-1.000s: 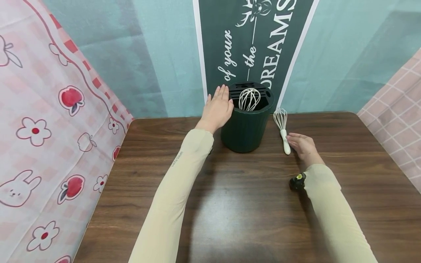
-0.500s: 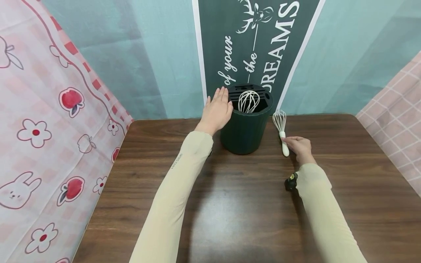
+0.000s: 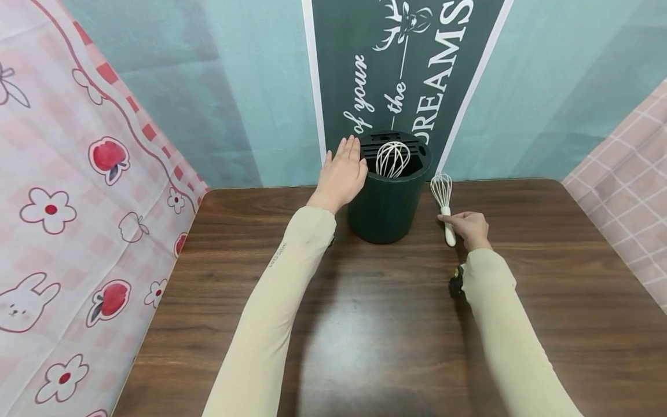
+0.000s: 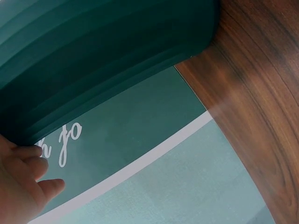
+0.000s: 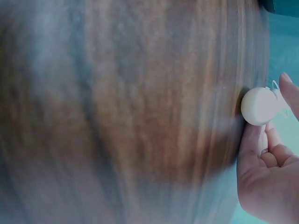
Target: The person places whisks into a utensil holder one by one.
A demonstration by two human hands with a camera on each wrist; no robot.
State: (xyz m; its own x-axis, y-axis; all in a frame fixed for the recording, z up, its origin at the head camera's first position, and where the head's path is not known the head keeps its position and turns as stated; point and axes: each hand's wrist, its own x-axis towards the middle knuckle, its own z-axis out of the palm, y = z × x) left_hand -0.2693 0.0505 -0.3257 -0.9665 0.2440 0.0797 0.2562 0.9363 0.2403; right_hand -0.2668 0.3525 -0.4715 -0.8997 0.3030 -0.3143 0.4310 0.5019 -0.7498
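Note:
A dark green utensil holder [image 3: 383, 211] stands upright at the back of the table, its ribbed side filling the top of the left wrist view. My left hand [image 3: 341, 178] rests against its left rim with fingers straight. The wire head of a white whisk [image 3: 393, 159] shows in the holder's opening; its handle is hidden inside. A second white whisk [image 3: 442, 188] lies right of the holder, wires toward the wall. My right hand [image 3: 469, 227] pinches its handle, with the thumb on one side and fingers on the other. In the right wrist view the handle's rounded end [image 5: 258, 106] sits between them.
The wooden table [image 3: 365, 324] ends at a blue-green wall cloth [image 3: 271, 92] with a dark lettered panel [image 3: 385, 69] behind the holder. A pink printed cloth [image 3: 78, 231] hangs at the left. Slots [image 3: 388, 139] line the holder's back rim.
My right hand has come in from the right and its digits have gone round the whisk's handle. The left hand stays at the holder's rim. The lying whisk has barely moved.

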